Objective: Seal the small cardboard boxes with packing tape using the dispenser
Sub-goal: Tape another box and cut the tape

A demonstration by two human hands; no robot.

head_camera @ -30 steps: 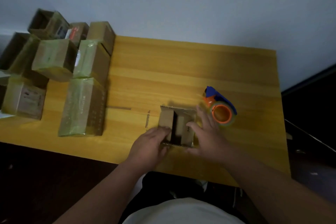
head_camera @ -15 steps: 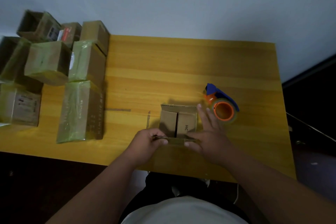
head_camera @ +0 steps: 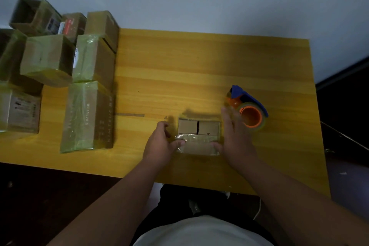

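A small cardboard box (head_camera: 198,129) lies on the yellow wooden table (head_camera: 199,70) near its front edge. Its top flaps are closed, with a dark seam down the middle, and clear tape shines on its near face. My left hand (head_camera: 159,146) holds the box's left near corner, fingers curled beside the left side and thumb on the taped face. My right hand (head_camera: 236,138) lies with straight fingers along the box's right side and its thumb on the near face. The orange and blue tape dispenser (head_camera: 248,111) lies on the table just beyond my right fingertips.
Several cardboard boxes wrapped in greenish tape (head_camera: 89,114) are stacked over the table's left part, and one open box (head_camera: 30,14) is at the far left back. A thin strip (head_camera: 130,115) lies on the table. A wall runs behind and dark floor lies to the right.
The box's flaps, open a second ago, are now folded shut. Both thumbs have moved onto the taped near face, and my right fingers have slid along the box's right side.
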